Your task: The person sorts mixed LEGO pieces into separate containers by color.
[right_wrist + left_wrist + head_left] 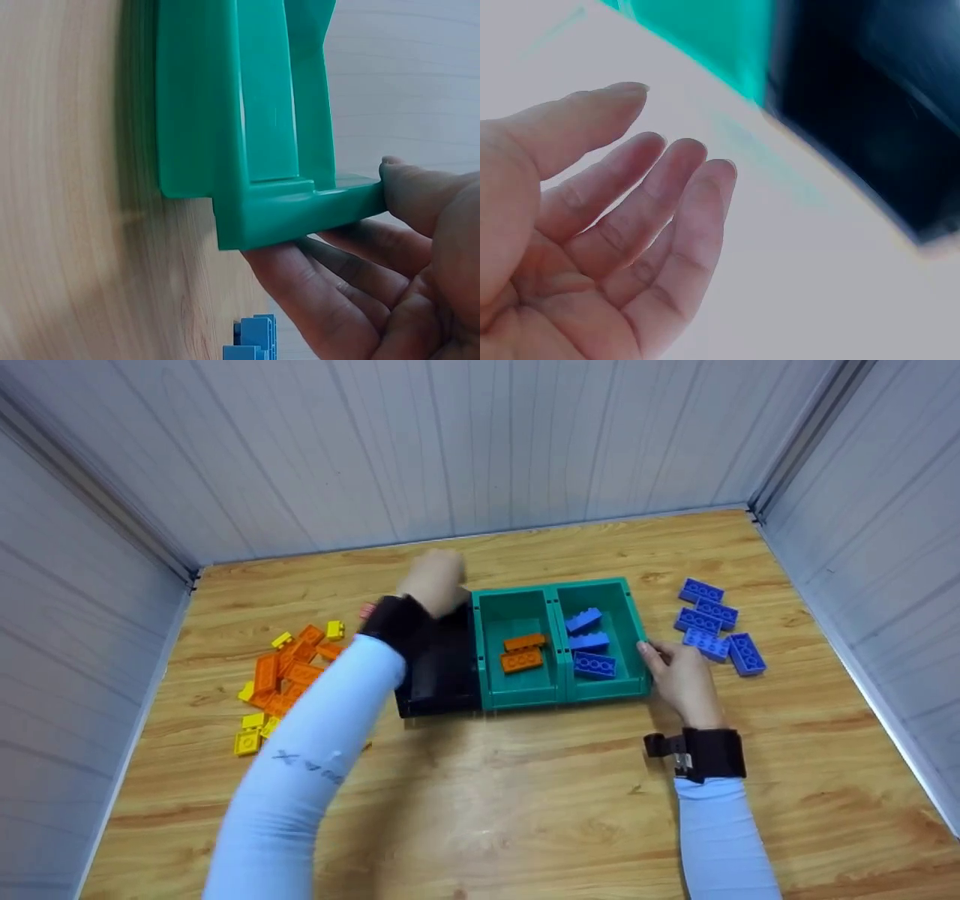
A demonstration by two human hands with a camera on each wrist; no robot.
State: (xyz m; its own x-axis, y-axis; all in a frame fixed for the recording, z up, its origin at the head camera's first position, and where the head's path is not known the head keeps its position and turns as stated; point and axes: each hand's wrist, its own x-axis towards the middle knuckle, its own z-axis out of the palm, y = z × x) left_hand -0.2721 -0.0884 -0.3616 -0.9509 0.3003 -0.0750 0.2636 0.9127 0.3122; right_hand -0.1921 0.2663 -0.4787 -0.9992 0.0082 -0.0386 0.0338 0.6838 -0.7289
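My left hand [435,577] is raised over the far end of the black bin [439,667], blurred in the head view. In the left wrist view its fingers [686,176] are relaxed and bent a little, with nothing in them. My right hand [684,679] grips the right edge of the right green bin [637,619], thumb on the rim and fingers against the outside. That bin contains blue bricks [594,665]. The left green bin [484,660], joined beside it, contains orange bricks [521,660].
Several blue bricks [705,643] lie right of the bins. On the left is a loose pile of orange bricks [304,673] with yellow bricks [247,742] around it, partly covered by my left arm. A red piece [367,610] shows beside my left wrist. Panel walls enclose the table.
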